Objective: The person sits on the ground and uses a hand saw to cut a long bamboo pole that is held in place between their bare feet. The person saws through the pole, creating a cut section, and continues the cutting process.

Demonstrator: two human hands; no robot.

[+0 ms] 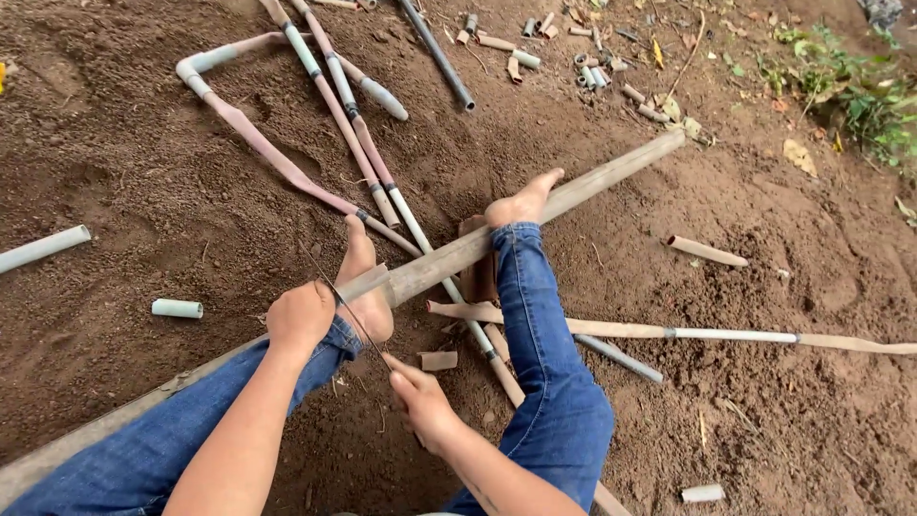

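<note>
- Sawing is the step judged to be in hand: a thin blade (349,311) is drawn across a long pale pole (573,191), which lies slantwise over the brown earth from lower left to upper right.
- The left hand (301,315) is closed around the blade's upper end, just beside the pole; the right hand (420,401) is closed around the lower end, nearer the body.
- The pole is pinned by two bare feet: the left foot (363,263) is set against it beside the cut, and the right foot (521,203) is pressed on top further up.
- The next stroke, it is judged, calls for the blade to be kept taut between both fists and the pole to be held steady underfoot. How deep the cut runs cannot be told.
- No packages, labels or signs are seen, only offcuts:
  - a short pale-green pipe piece (178,309) to the left
  - a longer pale pipe (43,248) at the left edge
  - a white stub (702,493) at lower right
  - a scatter of small tan and grey cut ends (592,67) at the top
- Jointed pink-and-green pipes (287,167) are laid beyond the pole — a slim tan rod (726,334) is stretched off to the right.
</note>
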